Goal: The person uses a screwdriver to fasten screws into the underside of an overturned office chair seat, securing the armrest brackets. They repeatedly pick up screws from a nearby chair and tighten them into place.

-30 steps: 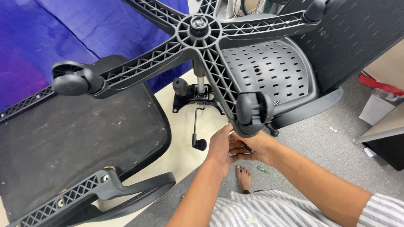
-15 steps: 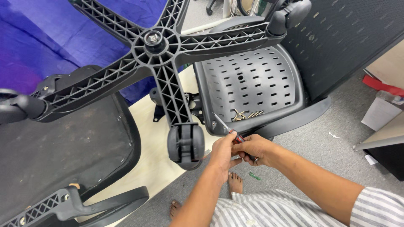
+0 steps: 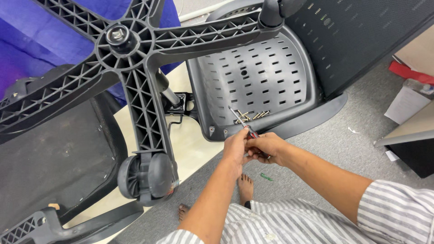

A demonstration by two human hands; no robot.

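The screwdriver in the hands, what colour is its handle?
Red and black, what shows of the screwdriver handle between the right hand and left hand; head view.

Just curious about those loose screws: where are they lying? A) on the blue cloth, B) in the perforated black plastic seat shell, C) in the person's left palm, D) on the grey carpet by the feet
B: the screws lie in a small cluster inside the perforated seat shell, just past the screwdriver tip.
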